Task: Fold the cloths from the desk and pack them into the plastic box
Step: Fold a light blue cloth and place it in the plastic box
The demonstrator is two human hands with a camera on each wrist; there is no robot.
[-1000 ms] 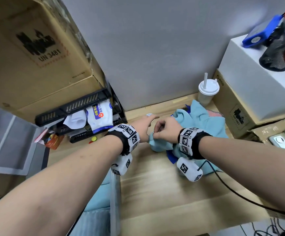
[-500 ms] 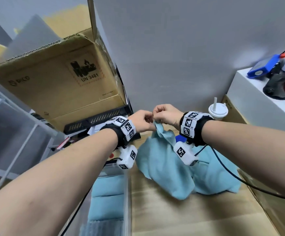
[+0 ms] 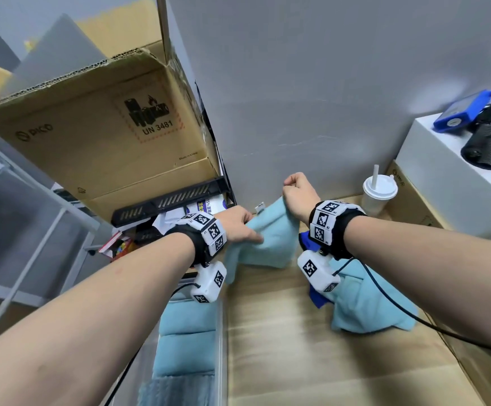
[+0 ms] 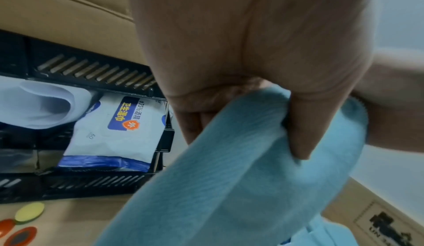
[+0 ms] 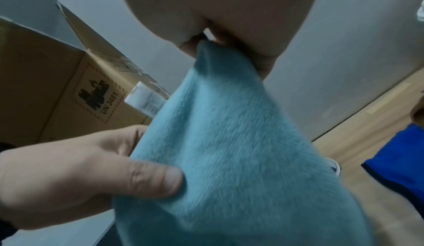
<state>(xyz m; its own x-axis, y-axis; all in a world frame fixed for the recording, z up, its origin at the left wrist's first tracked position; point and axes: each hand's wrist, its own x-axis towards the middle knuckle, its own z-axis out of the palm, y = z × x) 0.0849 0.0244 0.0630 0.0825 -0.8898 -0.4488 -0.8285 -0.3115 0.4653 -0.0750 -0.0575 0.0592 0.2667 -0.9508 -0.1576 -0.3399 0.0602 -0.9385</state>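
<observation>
Cloth point(image 3: 263, 235), light blue, hangs above the desk point(image 3: 297, 347), held up by both hands: right hand point(image 3: 298, 194) pinches its top corner in curled fingers, left hand point(image 3: 238, 227) pinches its left edge between thumb and fingers; folded cloths point(image 3: 187, 341) lie in the box point(image 3: 219, 332)

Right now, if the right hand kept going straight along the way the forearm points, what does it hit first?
Likely the grey wall. The right hand, pinching the light blue cloth, points up and away toward it, with nothing visible between. Depth is unclear from the head view.
</observation>
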